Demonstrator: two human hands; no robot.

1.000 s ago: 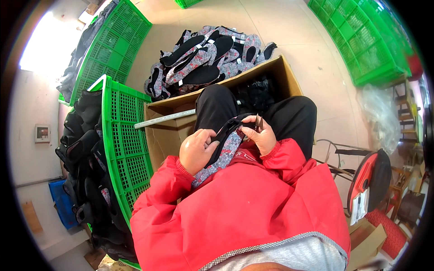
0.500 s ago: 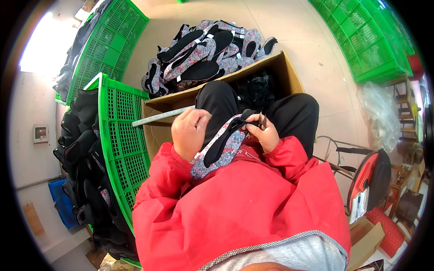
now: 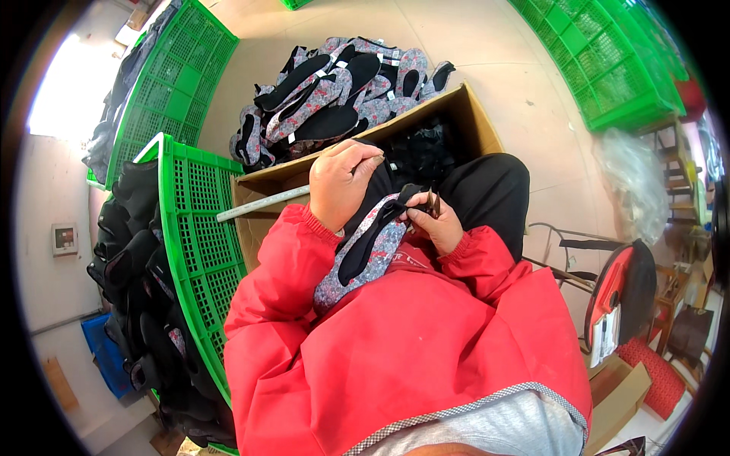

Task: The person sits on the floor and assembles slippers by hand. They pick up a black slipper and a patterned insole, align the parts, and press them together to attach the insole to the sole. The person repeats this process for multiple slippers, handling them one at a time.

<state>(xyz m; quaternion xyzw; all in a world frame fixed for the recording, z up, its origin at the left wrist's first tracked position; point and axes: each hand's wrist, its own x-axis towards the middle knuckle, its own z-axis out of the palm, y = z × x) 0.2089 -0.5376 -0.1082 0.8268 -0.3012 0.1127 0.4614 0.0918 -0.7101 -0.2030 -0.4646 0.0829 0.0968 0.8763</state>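
Note:
A slipper (image 3: pixel 382 245) in grey-and-red floral fabric with a black-lined opening lies slantwise across my lap. My right hand (image 3: pixel 437 226) pinches its far end between thumb and fingers. Small dark thread snips (image 3: pixel 433 202) sit in that same hand, blades pointing up past the fingers. My left hand (image 3: pixel 346 182) is lifted just beyond and left of the slipper, apart from it. Its thumb and fingers are pressed together; whatever they hold, if anything, is too small to make out.
Beyond my knees stands an open cardboard box (image 3: pixel 475 114) with black material inside. Behind it is a heap of floral slippers (image 3: pixel 304 99). A pale bar (image 3: pixel 262 204) lies across the box's left end. Green crates (image 3: pixel 199 228) stand left; another crate (image 3: pixel 601 68) is far right.
My left hand has moved up and to the right, away from my body, still closed. My right hand keeps hold of the slipper and snips, nearly in place. The view has shifted slightly.

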